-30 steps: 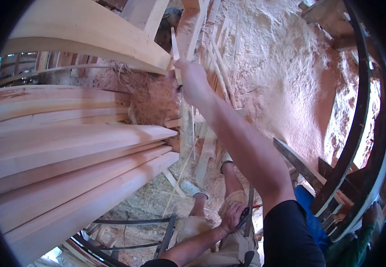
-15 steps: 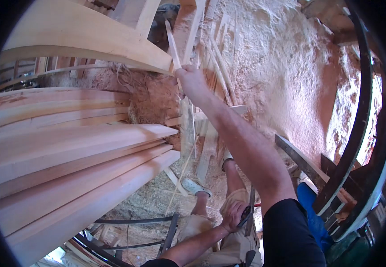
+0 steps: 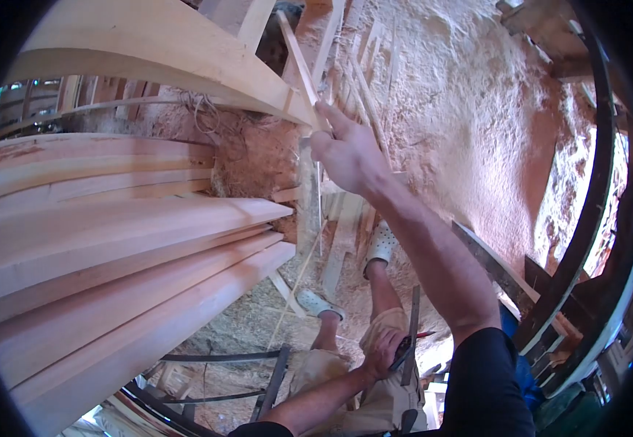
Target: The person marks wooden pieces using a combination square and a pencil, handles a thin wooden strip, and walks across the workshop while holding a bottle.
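My right hand (image 3: 349, 153) reaches far forward, fingers curled at the narrow tip of a long pale wooden board (image 3: 178, 62); its index finger stretches along the tip. Beyond that finger a thin wooden strip (image 3: 298, 58) runs away from me; whether the hand touches it I cannot tell. My left hand (image 3: 383, 351) is low, by my thigh, closed around a dark object (image 3: 404, 351) whose kind is unclear. From that hand juts a thin, red, pencil-like stick (image 3: 426, 335).
Thick planks (image 3: 127, 255) lie stacked on the left, ends towards the middle. Offcuts (image 3: 342, 247) and sawdust cover the floor (image 3: 447, 109). Dark curved frames (image 3: 586, 218) stand on the right, with a beam (image 3: 498, 258) near them. Another dark frame (image 3: 221, 357) sits at lower left.
My right hand has moved right and slightly nearer, and the board's tip has shifted right with it. Its index finger is now stretched out. The left hand has hardly moved.
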Action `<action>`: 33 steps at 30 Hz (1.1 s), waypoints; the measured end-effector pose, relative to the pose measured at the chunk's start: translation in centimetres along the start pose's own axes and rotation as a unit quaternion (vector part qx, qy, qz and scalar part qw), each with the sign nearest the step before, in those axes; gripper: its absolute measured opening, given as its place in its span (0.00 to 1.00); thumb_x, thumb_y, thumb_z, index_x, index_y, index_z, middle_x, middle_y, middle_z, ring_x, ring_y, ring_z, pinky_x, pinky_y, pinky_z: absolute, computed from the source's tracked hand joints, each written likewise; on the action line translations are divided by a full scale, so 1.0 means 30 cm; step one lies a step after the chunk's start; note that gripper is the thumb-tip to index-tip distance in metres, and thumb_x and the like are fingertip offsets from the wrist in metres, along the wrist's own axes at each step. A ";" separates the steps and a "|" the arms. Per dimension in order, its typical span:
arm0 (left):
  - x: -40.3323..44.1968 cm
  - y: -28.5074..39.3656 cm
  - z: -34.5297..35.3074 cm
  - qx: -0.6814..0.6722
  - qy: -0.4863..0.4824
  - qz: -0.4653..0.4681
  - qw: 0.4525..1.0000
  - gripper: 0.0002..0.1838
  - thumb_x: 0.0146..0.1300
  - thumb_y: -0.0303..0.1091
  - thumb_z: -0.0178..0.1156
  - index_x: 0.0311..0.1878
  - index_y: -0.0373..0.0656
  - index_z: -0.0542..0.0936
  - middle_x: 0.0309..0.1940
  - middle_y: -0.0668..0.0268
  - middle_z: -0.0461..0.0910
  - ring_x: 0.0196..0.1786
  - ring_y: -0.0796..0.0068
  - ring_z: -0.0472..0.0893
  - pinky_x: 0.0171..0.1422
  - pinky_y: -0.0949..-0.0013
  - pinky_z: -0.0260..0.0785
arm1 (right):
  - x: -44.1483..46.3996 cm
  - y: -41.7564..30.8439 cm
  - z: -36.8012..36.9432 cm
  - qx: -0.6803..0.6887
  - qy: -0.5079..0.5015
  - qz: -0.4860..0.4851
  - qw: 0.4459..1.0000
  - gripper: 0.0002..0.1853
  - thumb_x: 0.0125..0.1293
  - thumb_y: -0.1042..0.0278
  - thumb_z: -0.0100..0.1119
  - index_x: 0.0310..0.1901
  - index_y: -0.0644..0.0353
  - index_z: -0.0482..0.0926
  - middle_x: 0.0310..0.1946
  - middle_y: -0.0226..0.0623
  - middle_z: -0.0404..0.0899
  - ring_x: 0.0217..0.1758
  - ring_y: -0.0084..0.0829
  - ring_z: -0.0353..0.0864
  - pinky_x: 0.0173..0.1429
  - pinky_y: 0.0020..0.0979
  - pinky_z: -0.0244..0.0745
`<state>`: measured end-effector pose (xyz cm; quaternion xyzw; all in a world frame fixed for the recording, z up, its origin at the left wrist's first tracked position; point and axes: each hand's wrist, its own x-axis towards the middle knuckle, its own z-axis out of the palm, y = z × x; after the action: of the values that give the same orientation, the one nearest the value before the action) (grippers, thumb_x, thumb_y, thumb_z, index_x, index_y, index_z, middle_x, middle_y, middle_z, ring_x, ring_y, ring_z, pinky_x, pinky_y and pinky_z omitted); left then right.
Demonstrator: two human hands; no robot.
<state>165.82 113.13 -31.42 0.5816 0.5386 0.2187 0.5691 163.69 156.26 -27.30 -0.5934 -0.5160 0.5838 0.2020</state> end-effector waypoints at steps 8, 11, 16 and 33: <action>-0.009 -0.013 0.008 -0.006 -0.012 -0.002 1.000 0.23 0.61 0.38 0.59 0.57 0.36 0.76 0.49 0.49 0.79 0.54 0.45 0.77 0.63 0.51 0.69 | 0.027 -0.034 -0.018 -0.119 0.028 -0.027 0.992 0.33 0.65 0.59 0.50 0.69 0.68 0.70 0.43 0.70 0.82 0.50 0.59 0.85 0.60 0.45 0.78; -0.018 -0.006 0.005 -0.022 -0.029 -0.018 0.999 0.24 0.61 0.36 0.57 0.60 0.36 0.76 0.51 0.48 0.78 0.57 0.44 0.76 0.66 0.50 0.68 | 0.037 -0.054 -0.031 -0.109 0.003 -0.028 0.994 0.32 0.65 0.59 0.50 0.68 0.70 0.71 0.43 0.68 0.83 0.50 0.57 0.86 0.59 0.43 0.79; -0.020 -0.013 0.009 -0.025 -0.014 -0.015 0.999 0.23 0.61 0.35 0.58 0.59 0.37 0.76 0.50 0.48 0.78 0.56 0.45 0.77 0.64 0.50 0.68 | 0.044 -0.167 -0.078 0.000 -0.057 0.012 0.998 0.34 0.65 0.57 0.51 0.69 0.71 0.69 0.50 0.65 0.83 0.53 0.53 0.86 0.61 0.40 0.78; -0.056 -0.003 0.024 0.035 0.009 -0.026 0.999 0.22 0.63 0.37 0.59 0.60 0.43 0.78 0.52 0.57 0.79 0.59 0.54 0.77 0.69 0.51 0.65 | -0.504 0.444 -0.075 0.186 -0.070 0.166 0.966 0.22 0.67 0.73 0.50 0.63 0.64 0.72 0.33 0.35 0.81 0.23 0.21 0.75 0.29 0.26 0.73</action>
<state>165.87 111.33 -31.08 0.5851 0.5658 0.1897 0.5491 173.95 139.10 -30.65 -0.5799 -0.3057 0.7351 0.1726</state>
